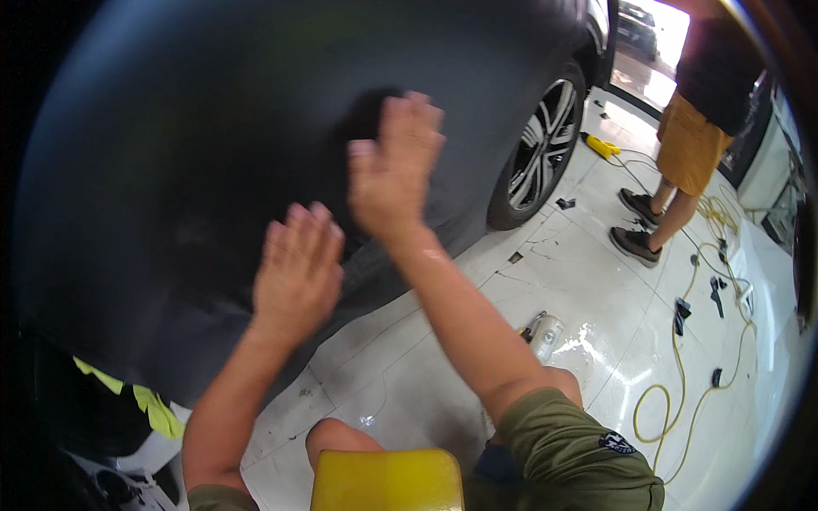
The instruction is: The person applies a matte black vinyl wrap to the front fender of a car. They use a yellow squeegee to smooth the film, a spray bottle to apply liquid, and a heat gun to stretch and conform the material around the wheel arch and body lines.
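Note:
A wide sheet of matte dark film (256, 102) drapes over the side of a car in front of me, its loose lower edge hanging in folds near the floor. My left hand (298, 277) lies flat at the film's lower part, fingers stretched upward and nothing in it. Higher and to the right, my right hand (399, 170) is also spread out flat and holds nothing, with a dark shadow beside its fingertips. Both palms face the film; whether they press on it or hover just off it, I cannot tell. To their right shows the car's wheel (548, 145).
A person in brown shorts (692, 140) stands at the right. Yellow hose (682, 400) and dark scraps lie on the tiled floor (588, 289). A silvery canister (547, 336) is near my right knee. Bright yellow-green cloth (153, 410) hangs at lower left. A yellow rounded object (388, 481) fills the bottom edge.

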{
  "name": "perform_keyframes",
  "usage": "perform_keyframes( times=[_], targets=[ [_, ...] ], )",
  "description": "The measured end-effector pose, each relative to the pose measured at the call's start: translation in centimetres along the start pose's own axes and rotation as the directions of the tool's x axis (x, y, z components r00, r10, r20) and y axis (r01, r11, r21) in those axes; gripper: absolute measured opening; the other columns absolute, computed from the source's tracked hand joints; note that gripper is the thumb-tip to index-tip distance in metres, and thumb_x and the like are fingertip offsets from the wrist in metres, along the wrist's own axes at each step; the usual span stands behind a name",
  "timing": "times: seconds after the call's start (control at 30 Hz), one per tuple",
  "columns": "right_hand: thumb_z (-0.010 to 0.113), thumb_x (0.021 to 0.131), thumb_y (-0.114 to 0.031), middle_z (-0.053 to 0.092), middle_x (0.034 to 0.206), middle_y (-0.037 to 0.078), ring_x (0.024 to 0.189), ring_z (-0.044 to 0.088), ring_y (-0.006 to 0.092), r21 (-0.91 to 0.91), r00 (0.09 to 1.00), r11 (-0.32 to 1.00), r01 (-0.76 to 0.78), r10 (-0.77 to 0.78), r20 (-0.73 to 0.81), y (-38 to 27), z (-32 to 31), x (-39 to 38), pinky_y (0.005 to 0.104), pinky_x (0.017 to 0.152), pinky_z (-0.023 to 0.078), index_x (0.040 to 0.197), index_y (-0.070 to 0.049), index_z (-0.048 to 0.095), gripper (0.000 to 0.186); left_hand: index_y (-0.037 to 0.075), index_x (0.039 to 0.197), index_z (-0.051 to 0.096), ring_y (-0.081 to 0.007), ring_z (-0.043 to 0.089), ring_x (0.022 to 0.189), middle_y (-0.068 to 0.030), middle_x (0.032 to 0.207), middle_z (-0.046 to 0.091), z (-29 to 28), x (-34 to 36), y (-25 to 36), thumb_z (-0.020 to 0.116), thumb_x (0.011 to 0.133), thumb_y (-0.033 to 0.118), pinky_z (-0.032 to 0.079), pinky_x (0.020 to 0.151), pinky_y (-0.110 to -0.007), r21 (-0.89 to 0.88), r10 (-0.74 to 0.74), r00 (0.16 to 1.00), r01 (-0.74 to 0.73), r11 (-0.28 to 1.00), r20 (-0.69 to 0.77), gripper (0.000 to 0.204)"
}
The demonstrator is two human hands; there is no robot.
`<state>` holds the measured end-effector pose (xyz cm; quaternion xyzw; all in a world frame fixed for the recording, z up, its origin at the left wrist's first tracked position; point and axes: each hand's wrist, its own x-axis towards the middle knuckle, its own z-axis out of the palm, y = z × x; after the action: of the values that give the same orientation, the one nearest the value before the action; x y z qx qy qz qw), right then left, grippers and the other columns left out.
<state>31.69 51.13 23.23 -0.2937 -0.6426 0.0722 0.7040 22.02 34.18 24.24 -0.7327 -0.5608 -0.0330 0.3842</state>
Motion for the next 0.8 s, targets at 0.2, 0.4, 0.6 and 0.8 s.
perform_keyframes(
  times=[0.2, 0.4, 0.6, 0.8],
  targets=[
    [0.055, 0.093, -0.034, 0.019, 0.163, 0.016, 0.150, 0.009, 0.0436, -0.069, 0.990, 0.989, 0.133, -0.129, 0.064, 1.8, 1.9, -1.0, 0.0604, 0.117, 0.004, 0.154, -0.006, 0.031, 0.071, 0.008, 0.147, 0.043, -0.0364, 0.023, 0.148, -0.0152, 0.158, 0.031, 3.4, 2.0, -1.2, 0.066, 0.086, 0.039, 0.019, 0.118, -0.058, 0.080, 0.013, 0.988, -0.025, 0.996, 0.155, 0.071],
    [0.046, 0.099, -0.039, 0.014, 0.163, 0.020, 0.151, 0.006, 0.0436, -0.013, 0.943, 0.945, -0.328, 0.326, -0.068, 11.7, 1.7, -8.6, 0.0594, 0.118, 0.003, 0.156, -0.002, 0.020, 0.072, 0.003, 0.157, 0.017, -0.0275, 0.005, 0.153, -0.0085, 0.166, 0.007, 10.4, -2.9, 4.7, 0.038, 0.101, 0.037, 0.001, 0.123, -0.048, 0.522, 0.271, 0.799, -0.567, 0.637, 0.537, 0.069],
    [0.035, 0.103, -0.039, 0.008, 0.163, 0.023, 0.150, 0.004, 0.0446, -0.087, 0.942, 0.939, -0.333, 0.328, -0.072, 18.2, 2.3, -14.2, 0.0586, 0.118, 0.004, 0.156, 0.002, 0.010, 0.071, 0.002, 0.157, 0.011, -0.0250, -0.001, 0.153, -0.0070, 0.167, 0.000, 17.5, -7.0, 6.3, 0.033, 0.102, 0.030, -0.007, 0.123, -0.043, 0.386, 0.289, 0.697, -0.639, 0.665, 0.656, 0.065],
    [0.040, 0.103, -0.040, 0.013, 0.161, 0.028, 0.149, 0.010, 0.0466, -0.288, 0.854, 0.850, -0.441, 0.496, 0.155, 20.1, -0.9, -15.5, 0.0614, 0.117, 0.008, 0.154, 0.003, 0.018, 0.071, 0.006, 0.135, 0.054, -0.0295, 0.036, 0.143, -0.0149, 0.150, 0.043, 14.8, -7.3, 8.1, 0.060, 0.089, 0.020, 0.024, 0.119, -0.046, -0.316, 0.348, 0.860, -0.236, 0.919, 0.372, 0.049]
  ],
)
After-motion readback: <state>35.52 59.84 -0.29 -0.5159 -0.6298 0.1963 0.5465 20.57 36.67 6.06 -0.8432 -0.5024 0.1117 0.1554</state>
